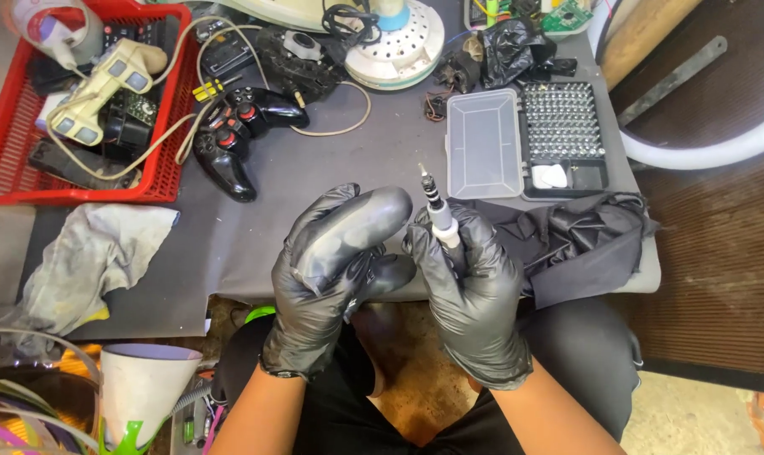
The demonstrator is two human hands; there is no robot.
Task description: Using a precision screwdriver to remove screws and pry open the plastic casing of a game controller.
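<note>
At the near edge of the grey table (315, 168), just above the person's lap, two hands in black gloves meet. The right hand (475, 295) has its fingers wrapped tight around the handle of a small precision screwdriver (437, 211), which stands nearly upright, its thin bit pointing up and slightly left, the white collar showing just above the fist. The left hand (336, 265) sits just beside it, touching the right hand at the thumb; its fingers are curled loosely together and bent over toward the screwdriver, and whether it holds anything beneath them cannot be told.

Right of the hands, a crumpled black cloth (567, 240) hangs over the table's near right corner. To the left, a dirty grey rag (87, 253) lies across the table edge, and nearer still, low on the left, stands a white cone-shaped funnel (146, 388).

Farther back on the right lies an open bit case (525, 143), its clear lid folded out to the left and rows of metal bits in the black tray. In the middle distance on the left sits a black game controller (239, 135) with red buttons. Beyond it, at the far left, a red plastic basket (176, 101) holds a cream-coloured controller (104, 88) and tangled cables. At the far centre rests a white round fan base (399, 46).
</note>
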